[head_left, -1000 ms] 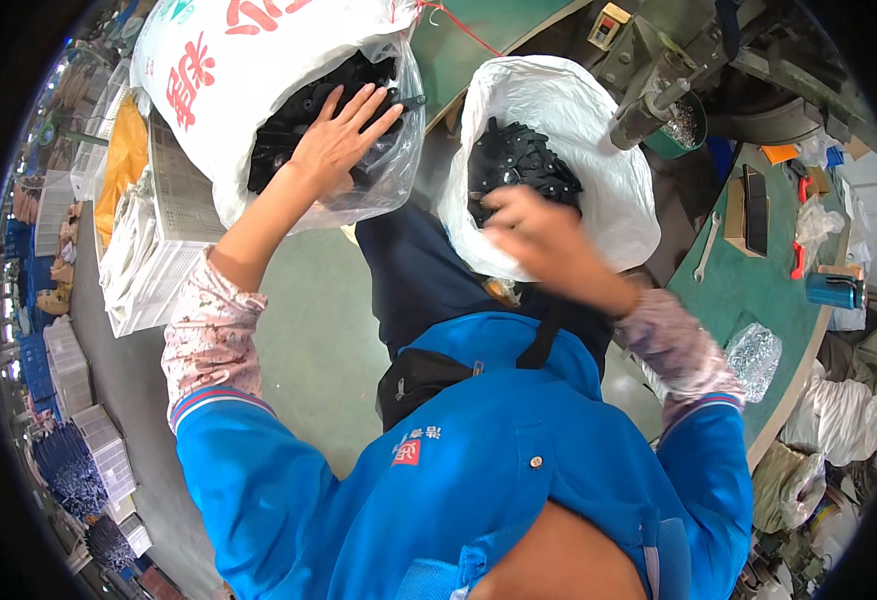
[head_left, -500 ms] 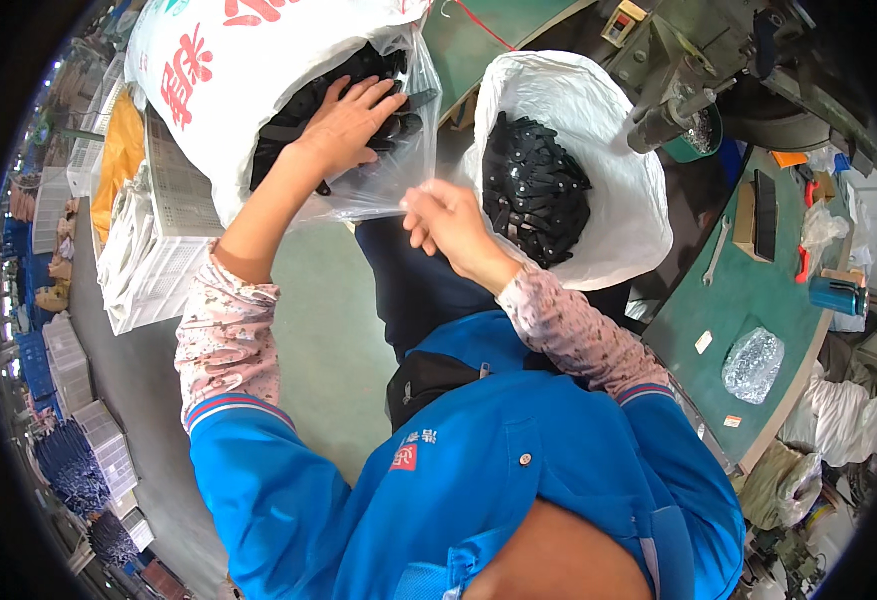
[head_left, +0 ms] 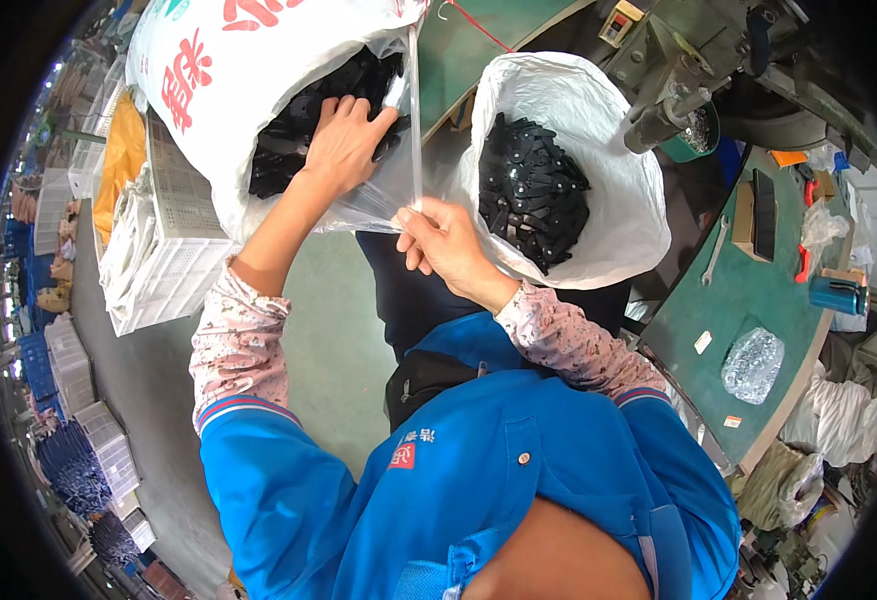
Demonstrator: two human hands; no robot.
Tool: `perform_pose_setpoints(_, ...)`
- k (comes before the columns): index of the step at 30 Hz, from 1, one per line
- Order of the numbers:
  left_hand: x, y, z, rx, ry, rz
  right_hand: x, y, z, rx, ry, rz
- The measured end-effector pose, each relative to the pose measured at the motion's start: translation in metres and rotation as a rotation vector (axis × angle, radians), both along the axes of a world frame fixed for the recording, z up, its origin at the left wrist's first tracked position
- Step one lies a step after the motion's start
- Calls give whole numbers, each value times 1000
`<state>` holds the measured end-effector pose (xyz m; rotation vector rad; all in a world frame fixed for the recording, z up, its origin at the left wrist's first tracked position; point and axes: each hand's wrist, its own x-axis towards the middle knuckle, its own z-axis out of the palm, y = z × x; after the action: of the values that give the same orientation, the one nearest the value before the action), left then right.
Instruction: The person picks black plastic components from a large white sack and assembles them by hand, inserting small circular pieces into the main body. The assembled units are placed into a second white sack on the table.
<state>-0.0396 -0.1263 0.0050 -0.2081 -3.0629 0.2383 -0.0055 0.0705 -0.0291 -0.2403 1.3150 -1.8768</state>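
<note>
My left hand (head_left: pixel 341 148) reaches inside the mouth of a white woven bag (head_left: pixel 224 85) with red print. Its fingers curl down into a heap of black plastic parts (head_left: pixel 294 130), and the fingertips are hidden among them. A clear plastic liner (head_left: pixel 416 120) hangs at this bag's opening. My right hand (head_left: pixel 447 245) pinches the lower edge of that liner between thumb and fingers. Just right of it, a second white bag (head_left: pixel 624 190) stands wide at the top, with similar flat black parts (head_left: pixel 534 190) piled inside.
White plastic crates (head_left: pixel 174 190) stand at the left under the printed bag. On the right, a green workbench (head_left: pixel 684 310) carries a wrench (head_left: pixel 716 250), a clear bag of small pieces (head_left: pixel 754 366) and a blue cup (head_left: pixel 839 295). Machinery (head_left: pixel 699 90) juts in at the upper right.
My left hand's spread fingers have bent down into the black parts. My right hand has shifted slightly left and down, drawing the liner edge into a taut line.
</note>
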Motion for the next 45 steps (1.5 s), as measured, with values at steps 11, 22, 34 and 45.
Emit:
perform_pose_setpoints(11, -1, -13, 6, -125, -89, -83, -1, 3, -2, 0, -9, 19)
perform_pose_setpoints(22, -35, -32, 46, 403, 165, -134, -5, 6, -13, 26, -92, 39)
perform_pose_setpoints(34, -37, -19, 70, 690, 409, -184, -8, 6, -10, 74, -108, 66)
perform_pose_setpoints(45, -36, -24, 66, 1096, 339, 14, -11, 32, 45, 330, 229, 103)
